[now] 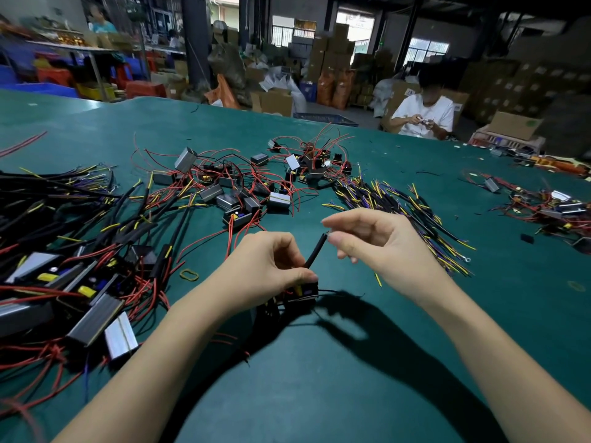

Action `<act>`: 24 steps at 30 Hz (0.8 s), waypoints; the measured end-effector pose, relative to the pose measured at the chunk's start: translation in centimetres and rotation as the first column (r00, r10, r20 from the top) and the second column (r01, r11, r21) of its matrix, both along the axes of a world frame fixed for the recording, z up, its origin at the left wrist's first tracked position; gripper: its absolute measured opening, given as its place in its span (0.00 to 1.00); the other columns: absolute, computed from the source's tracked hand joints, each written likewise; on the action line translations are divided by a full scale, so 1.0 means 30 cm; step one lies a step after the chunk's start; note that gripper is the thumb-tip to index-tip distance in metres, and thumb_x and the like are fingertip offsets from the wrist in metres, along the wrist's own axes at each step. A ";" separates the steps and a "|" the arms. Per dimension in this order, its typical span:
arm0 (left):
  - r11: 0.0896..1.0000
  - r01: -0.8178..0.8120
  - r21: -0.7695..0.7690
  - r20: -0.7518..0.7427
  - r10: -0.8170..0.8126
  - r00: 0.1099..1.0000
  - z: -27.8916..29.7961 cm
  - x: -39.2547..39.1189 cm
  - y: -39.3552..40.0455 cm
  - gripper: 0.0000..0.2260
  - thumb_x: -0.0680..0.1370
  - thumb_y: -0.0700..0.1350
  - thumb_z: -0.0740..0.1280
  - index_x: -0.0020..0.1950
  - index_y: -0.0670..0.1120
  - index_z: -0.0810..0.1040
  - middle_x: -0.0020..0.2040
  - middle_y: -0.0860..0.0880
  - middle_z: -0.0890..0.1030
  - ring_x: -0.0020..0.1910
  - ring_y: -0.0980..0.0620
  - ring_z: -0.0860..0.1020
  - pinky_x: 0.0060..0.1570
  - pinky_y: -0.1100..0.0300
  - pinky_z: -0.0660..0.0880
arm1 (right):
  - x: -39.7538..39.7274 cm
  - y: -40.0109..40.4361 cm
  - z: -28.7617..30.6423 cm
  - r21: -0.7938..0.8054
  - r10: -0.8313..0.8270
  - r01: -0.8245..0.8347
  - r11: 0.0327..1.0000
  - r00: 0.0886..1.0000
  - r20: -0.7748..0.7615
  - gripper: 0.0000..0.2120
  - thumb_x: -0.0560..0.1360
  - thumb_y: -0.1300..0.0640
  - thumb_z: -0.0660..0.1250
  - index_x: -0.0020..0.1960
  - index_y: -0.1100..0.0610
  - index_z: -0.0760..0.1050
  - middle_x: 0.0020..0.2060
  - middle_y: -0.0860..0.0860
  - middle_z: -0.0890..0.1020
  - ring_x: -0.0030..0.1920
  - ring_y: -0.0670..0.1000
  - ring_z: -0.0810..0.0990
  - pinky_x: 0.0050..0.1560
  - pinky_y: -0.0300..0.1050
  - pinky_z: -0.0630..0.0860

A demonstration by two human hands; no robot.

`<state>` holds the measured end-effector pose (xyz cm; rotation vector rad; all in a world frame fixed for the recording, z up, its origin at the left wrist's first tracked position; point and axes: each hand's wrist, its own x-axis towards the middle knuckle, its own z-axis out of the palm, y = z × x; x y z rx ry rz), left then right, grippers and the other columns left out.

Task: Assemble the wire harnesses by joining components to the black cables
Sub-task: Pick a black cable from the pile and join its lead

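My left hand (268,266) grips the component (302,292) and black cable (316,251); my right hand (380,241) pinches the cable's tip

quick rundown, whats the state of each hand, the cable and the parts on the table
left hand: grip closed on the black cable and a small module, held just above the table
right hand: fingers loosely curled by the cable's tip; contact unclear
black cable: tilted up to the right, upper end free
module: under the left thumb, thin wires trailing right
rubber band: lying flat, loose
cable pile: loose, unjoined
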<state>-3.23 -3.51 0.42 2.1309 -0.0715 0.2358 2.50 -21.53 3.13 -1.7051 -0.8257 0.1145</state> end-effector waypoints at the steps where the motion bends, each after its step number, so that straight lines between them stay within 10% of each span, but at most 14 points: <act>1: 1.000 0.002 0.003 0.000 -0.002 1.000 0.000 0.000 0.000 0.10 0.68 0.44 0.77 0.38 0.41 0.79 0.35 0.45 0.84 0.37 0.44 0.82 0.42 0.50 0.79 | -0.001 0.004 -0.003 0.007 -0.001 0.001 1.000 1.000 -0.003 0.05 0.73 0.65 0.70 0.48 0.58 0.81 0.36 0.49 0.83 0.33 0.43 0.77 0.36 0.31 0.72; 11: 0.991 0.059 -0.119 0.216 -0.032 0.976 0.026 -0.017 -0.045 0.04 0.74 0.44 0.72 0.41 0.45 0.80 0.36 0.49 0.84 0.35 0.52 0.80 0.39 0.56 0.76 | -0.006 0.040 -0.014 0.026 -0.028 0.024 0.999 0.990 0.137 0.03 0.72 0.60 0.71 0.39 0.57 0.80 0.34 0.51 0.82 0.36 0.47 0.77 0.39 0.45 0.74; 24: 0.998 -0.007 0.064 0.248 -0.009 0.969 0.008 -0.009 -0.021 0.05 0.75 0.44 0.70 0.39 0.47 0.78 0.32 0.56 0.82 0.28 0.67 0.73 0.33 0.75 0.65 | 0.007 0.071 -0.042 0.233 -0.140 0.192 0.953 0.965 -0.222 0.08 0.75 0.65 0.67 0.38 0.60 0.77 0.26 0.51 0.73 0.26 0.45 0.68 0.23 0.35 0.64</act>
